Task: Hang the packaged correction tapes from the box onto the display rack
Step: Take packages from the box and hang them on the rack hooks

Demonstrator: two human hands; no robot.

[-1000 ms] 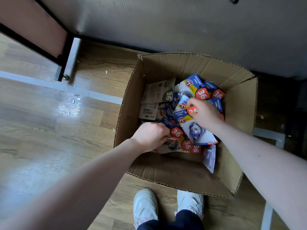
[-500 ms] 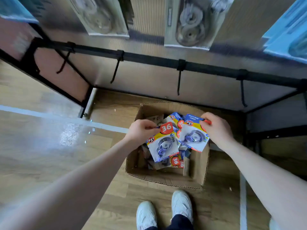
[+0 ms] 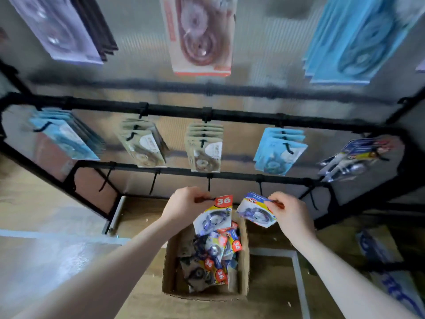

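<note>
While both hands (image 3: pixel 188 203) (image 3: pixel 291 215) pinch correction tape packs (image 3: pixel 215 217), bare hooks (image 3: pixel 208 184) ahead, box (image 3: pixel 169 268) below

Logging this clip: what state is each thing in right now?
Left hand: pinches the top of a pack, held up.
Left pack: lifted above the box, not on a hook.
Right hand: pinches the other pack's top.
Right pack: lifted, tilted, not hung.
Box: open on the floor, packs left inside.
Bottom-rail hooks: bare.
Middle-rail hooks: stocked.
</note>
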